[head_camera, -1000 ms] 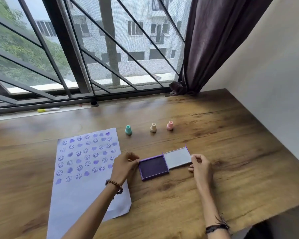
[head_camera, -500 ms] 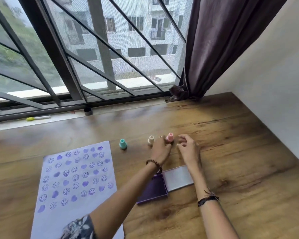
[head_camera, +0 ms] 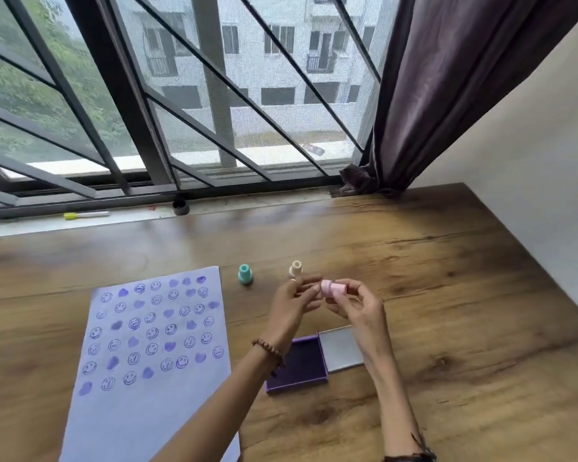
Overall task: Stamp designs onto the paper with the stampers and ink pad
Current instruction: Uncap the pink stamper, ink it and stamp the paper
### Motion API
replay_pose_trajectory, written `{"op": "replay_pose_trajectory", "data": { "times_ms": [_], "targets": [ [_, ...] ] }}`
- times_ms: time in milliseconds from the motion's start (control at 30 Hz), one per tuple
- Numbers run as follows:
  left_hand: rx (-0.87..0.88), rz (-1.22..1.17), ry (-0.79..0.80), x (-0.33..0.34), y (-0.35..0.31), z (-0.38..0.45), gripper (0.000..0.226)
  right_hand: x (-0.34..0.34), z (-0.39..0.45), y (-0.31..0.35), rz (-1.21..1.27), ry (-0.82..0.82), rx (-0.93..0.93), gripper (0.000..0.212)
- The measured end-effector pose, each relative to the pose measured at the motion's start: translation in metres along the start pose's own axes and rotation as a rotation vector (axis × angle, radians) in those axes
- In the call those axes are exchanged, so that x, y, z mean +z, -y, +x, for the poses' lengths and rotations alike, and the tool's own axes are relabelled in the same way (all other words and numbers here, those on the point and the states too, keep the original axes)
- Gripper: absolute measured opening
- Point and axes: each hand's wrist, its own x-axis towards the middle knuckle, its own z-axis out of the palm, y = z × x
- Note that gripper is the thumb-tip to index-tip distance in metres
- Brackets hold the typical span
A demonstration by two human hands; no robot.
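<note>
A pink stamper [head_camera: 333, 289] lies sideways in the air between both hands, above the wooden table. My right hand [head_camera: 359, 308] pinches its wide end, and my left hand [head_camera: 292, 303] touches its narrow end with the fingertips. Below the hands sits the open purple ink pad [head_camera: 301, 368] with its grey lid [head_camera: 342, 348] folded out to the right. A teal stamper [head_camera: 245, 274] and a cream stamper [head_camera: 295, 269] stand upright on the table behind the hands. The white paper [head_camera: 147, 378] at the left carries rows of purple smiley and heart prints on its upper half.
The wooden table [head_camera: 447, 311] ends at a white wall on the right and a windowsill at the back. On the sill lie a yellow-capped marker [head_camera: 85, 215] and a small black cap [head_camera: 180, 206]. A dark curtain [head_camera: 414, 128] hangs at the back right.
Both hands left the ink pad, reached back to the pink stamper and lifted it off the table. It is now held sideways between them.
</note>
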Motion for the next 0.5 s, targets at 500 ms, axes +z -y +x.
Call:
{"op": "replay_pose_trajectory", "data": {
  "times_ms": [500],
  "targets": [
    [0.104, 0.230, 0.019, -0.039, 0.002, -0.060, 0.013, 0.045, -0.074, -0.014, 0.122, -0.128, 0.122, 0.028]
  ]
}}
